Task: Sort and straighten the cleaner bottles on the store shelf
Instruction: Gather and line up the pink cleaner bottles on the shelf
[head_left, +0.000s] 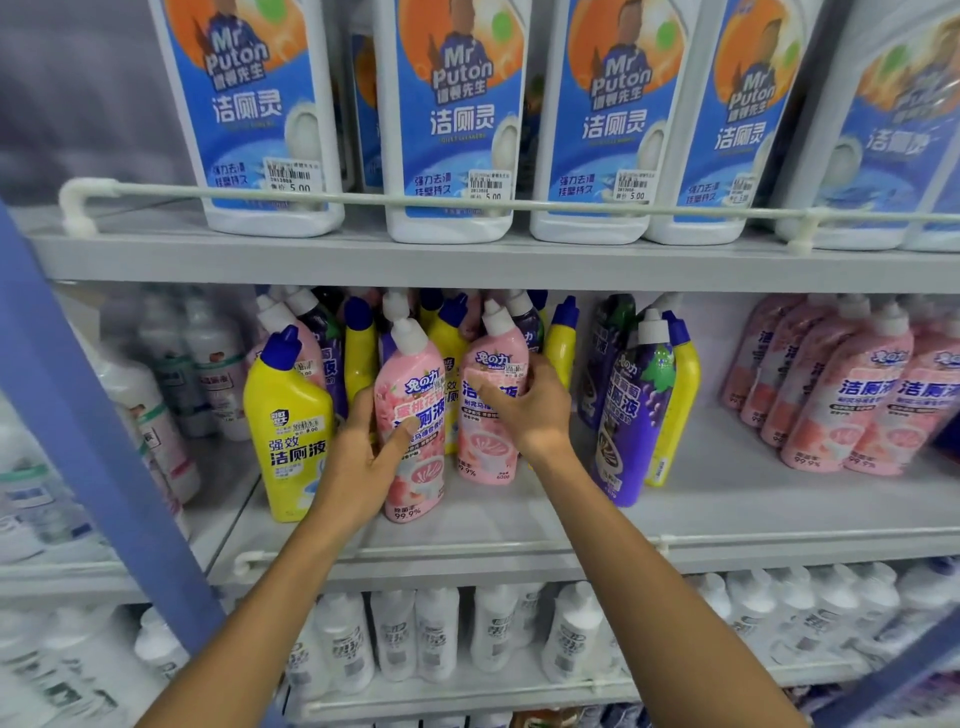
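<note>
On the middle shelf (519, 525) stands a mixed cluster of cleaner bottles. My left hand (363, 452) grips a pink bottle (415, 467) with a white cap at the front of the cluster. My right hand (524, 405) grips a second pink bottle (485, 447) just behind and to the right. A yellow bottle (288, 431) with a blue cap stands left of my left hand. A purple bottle (631, 415) with a yellow one (675, 405) behind it leans at the right. More yellow, purple and pink bottles crowd the back, partly hidden.
A group of matching pink bottles (841, 395) leans at the right end of the same shelf. Large blue-labelled bottles (457, 119) line the upper shelf behind a white guard rail (363, 200). White bottles (441, 639) fill the lower shelf. A blue post (104, 441) runs down the left.
</note>
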